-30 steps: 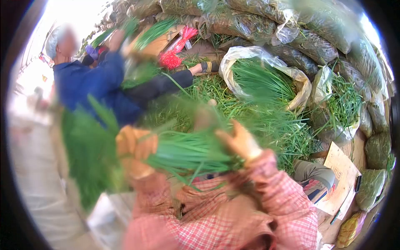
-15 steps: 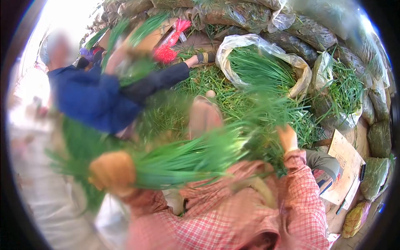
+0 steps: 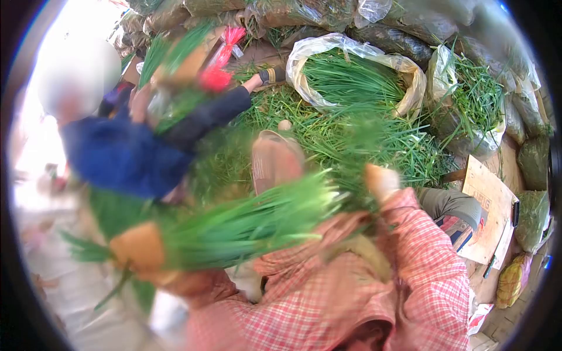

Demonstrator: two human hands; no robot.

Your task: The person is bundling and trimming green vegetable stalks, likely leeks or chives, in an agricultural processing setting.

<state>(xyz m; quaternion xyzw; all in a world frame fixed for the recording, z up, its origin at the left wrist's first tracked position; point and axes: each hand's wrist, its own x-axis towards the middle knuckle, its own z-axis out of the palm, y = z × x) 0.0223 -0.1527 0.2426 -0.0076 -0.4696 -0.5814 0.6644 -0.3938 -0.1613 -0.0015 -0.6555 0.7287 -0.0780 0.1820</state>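
My left hand [image 3: 137,247], in an orange-tan glove, is closed around a thick bunch of garlic chives [image 3: 252,222]. The long green leaves lie across my lap, their pale ends pointing right and some tips sticking out left of the glove. On the other side, my right hand [image 3: 381,182] is a tan and white blur beside my checked sleeve. Its fingers are smeared by motion, and blurred green leaves show just above it. Loose chives [image 3: 345,140] cover the ground in front of my knees.
An open plastic bag [image 3: 417,88] full of chives stands ahead, with stacked filled bags [image 3: 398,44] behind. A co-worker in a blue top [image 3: 117,155] sits at left, one leg stretched toward the bag. Pink-red ties [image 3: 216,77] lie near them. A cardboard sheet [image 3: 489,205] is at right.
My left hand and the chive bunch have moved slightly left. My right hand has shifted left and is more blurred. The whole view has also shifted a little.
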